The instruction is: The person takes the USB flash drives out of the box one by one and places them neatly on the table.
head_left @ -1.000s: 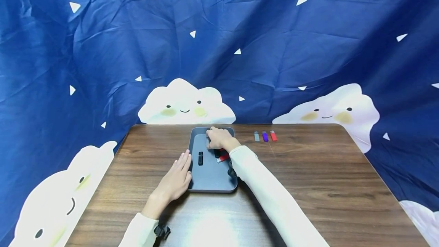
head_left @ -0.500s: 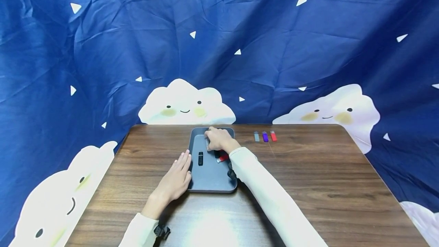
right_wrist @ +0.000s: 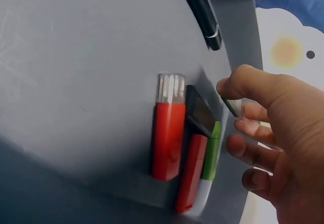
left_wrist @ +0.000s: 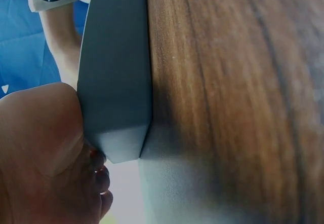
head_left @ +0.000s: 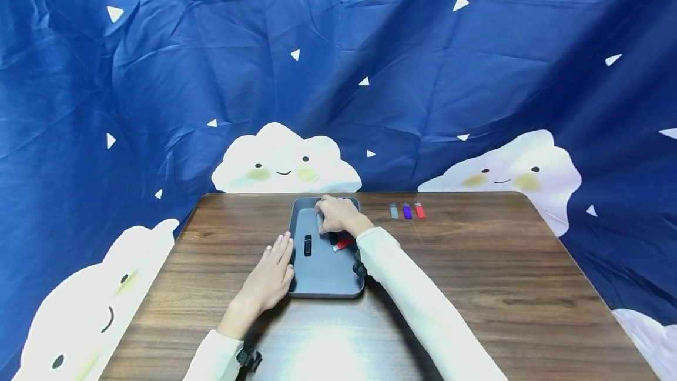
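A grey tray (head_left: 328, 278) lies on the table. My left hand (head_left: 271, 275) rests with straight fingers along its left wall, and the palm shows beside that wall in the left wrist view. Over the tray's far part, my right hand (head_left: 338, 215) pinches a thin silvery-grey stick (right_wrist: 232, 106) between thumb and fingers; most of it is hidden. A black USB stick (right_wrist: 204, 19) lies apart in the tray. Grouped near the right hand are a red USB stick with a clear cap (right_wrist: 169, 138), a dark stick (right_wrist: 201, 113), a slimmer red stick (right_wrist: 191, 173) and a green-and-white stick (right_wrist: 210, 158).
To the right of the tray, a grey USB stick (head_left: 394, 211), a purple USB stick (head_left: 407, 211) and a red USB stick (head_left: 420, 211) stand in a row near the far edge of the wooden table (head_left: 476, 263). A blue cloth (head_left: 402, 75) with clouds hangs behind.
The head view has shifted slightly. My right hand has edged a little to the left within the tray, still pinching the stick; the left hand stays at the tray wall.
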A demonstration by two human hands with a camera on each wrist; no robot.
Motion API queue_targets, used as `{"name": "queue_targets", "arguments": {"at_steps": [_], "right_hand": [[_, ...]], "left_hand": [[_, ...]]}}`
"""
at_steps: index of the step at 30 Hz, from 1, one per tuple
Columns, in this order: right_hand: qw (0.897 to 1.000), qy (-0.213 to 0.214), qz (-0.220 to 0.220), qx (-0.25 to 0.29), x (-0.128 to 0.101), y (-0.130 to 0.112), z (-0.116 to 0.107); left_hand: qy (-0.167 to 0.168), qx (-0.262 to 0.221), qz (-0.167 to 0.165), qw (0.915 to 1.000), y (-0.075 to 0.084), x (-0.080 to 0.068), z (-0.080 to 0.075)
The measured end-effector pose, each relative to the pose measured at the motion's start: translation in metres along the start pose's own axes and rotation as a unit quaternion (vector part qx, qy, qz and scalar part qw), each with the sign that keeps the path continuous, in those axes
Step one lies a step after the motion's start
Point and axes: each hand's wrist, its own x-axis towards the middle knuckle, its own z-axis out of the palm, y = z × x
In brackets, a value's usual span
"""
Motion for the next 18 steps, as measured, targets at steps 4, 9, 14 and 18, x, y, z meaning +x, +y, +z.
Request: {"name": "queue_targets", "arguments": {"at_steps": [4, 9, 14, 18], "right_hand": [[1.000, 0.007, -0.005, -0.001, -0.004, 0.002, -0.007], [1.000, 0.012, -0.013, -0.007, -0.010, 0.006, -0.014], [1.000, 0.022, -0.020, -0.001, -0.016, 0.011, -0.020], [0.999, 0.026, -0.021, 0.002, -0.021, 0.016, -0.024]], "left_hand": [[0.004, 0.000, 0.000, 1.0000, -0.001, -0.001, 0.002], [0.007, 0.002, 0.002, 1.0000, -0.001, -0.002, 0.002], [0.012, -0.006, 0.005, 0.9999, 0.000, -0.002, 0.001], [0.013, -0.007, 0.006, 0.9999, 0.002, -0.003, -0.001]]}}
